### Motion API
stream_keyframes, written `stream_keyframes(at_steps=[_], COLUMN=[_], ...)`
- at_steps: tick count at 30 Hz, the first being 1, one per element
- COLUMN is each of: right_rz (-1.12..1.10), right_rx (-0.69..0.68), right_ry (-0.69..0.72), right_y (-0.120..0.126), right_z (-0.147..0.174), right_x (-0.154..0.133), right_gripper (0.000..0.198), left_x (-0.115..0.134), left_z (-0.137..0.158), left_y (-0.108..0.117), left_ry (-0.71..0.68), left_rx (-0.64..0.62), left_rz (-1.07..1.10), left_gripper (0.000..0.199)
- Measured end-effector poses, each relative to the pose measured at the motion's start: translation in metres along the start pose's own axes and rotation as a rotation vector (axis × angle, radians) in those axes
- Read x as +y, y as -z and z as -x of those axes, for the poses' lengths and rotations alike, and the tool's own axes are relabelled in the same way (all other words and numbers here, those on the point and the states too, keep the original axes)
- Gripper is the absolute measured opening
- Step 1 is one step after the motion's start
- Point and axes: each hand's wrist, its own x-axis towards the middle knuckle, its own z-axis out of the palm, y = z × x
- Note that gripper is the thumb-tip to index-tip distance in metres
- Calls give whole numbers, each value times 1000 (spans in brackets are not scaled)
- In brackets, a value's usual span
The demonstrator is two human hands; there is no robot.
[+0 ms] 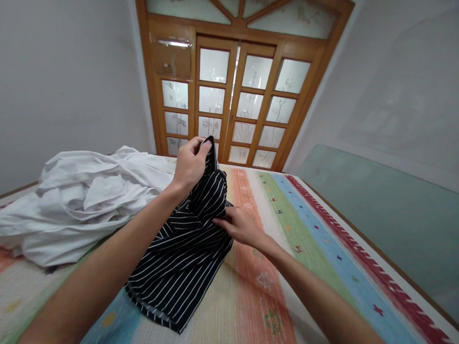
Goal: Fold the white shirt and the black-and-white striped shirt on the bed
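A black shirt with thin white stripes lies partly bunched in front of me, its rounded hem spread toward me. My left hand pinches a black edge of the garment and lifts it above the rest of the cloth. Lower down, my right hand has its thumb and fingers closed on the shirt's right side. Some of the right fingers are hidden behind the fabric.
A heap of crumpled white cloth lies to the left. Beneath everything is a multicoloured striped, patterned bed cover. A pale green panel runs along the right side. Wooden doors with glass panes stand beyond the far edge.
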Motion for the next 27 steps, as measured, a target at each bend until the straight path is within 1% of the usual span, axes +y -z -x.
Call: stream_keyframes(at_steps=[1,3,4,5,7,8,10,11,12,14,15,17,20,22,25,27], right_rz=[33,91,146,185,192,174,97,45,-9,-95,-111,-79,52,139,221,215], right_rx=[33,153,303,430,587,630,641,602,534,366,294,173,-49,-158,-194,-228], right_ry=[-23,-97,-174,-242,-328,-342,-319,-292,-265,-216,-196,-172,-174,-221,-326,-337], right_y=[6,23,33,43,58,61,62,59,54,43,37,25,8,-2,-15,-18], right_z=[-2,-5,-6,-7,-8,-7,-5,-3,-1,2,3,4,4,5,7,10], right_x=[9,31,42,53,66,69,65,61,54,40,33,22,15,16,23,28], right_gripper=[25,18,19,20,17,16,19,20,20,16,15,19,35,38,33,31], left_x=[2,5,7,7,7,5,0,-3,-6,-13,-16,-21,-26,-27,-27,-28], left_z=[0,2,4,7,17,22,33,39,45,57,63,73,87,93,100,104], left_y=[5,17,23,29,37,40,44,46,47,51,53,57,61,60,57,55], left_ry=[10,51,83,117,177,197,222,230,235,225,207,155,99,80,59,63], left_rx=[21,46,29,-14,-170,-266,-458,-558,-664,-885,-979,-1118,-1271,-1367,-1470,-1503], left_rz=[-2,-1,-4,-14,-66,-106,-191,-229,-262,-305,-319,-341,-364,-348,-325,-375], left_gripper=[21,22,22,23,25,25,25,25,25,24,24,27,28,24,15,11])
